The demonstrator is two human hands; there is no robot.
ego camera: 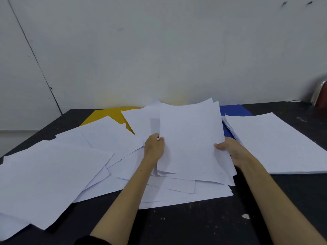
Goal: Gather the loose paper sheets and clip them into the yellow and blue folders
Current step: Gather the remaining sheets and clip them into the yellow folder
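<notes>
A bundle of white sheets stands tilted up off the table's middle. My left hand grips its left edge and my right hand grips its right edge. Loose white sheets lie scattered and overlapping across the left and centre of the black table. The yellow folder lies at the back left, mostly covered by paper. Only a strip of the blue folder shows at the back right, behind the held bundle. A neat stack of sheets lies on the right, partly over the blue folder.
A grey wall stands close behind the table. A red and metal object stands at the far right back corner. A small paper scrap lies on the table near the front right.
</notes>
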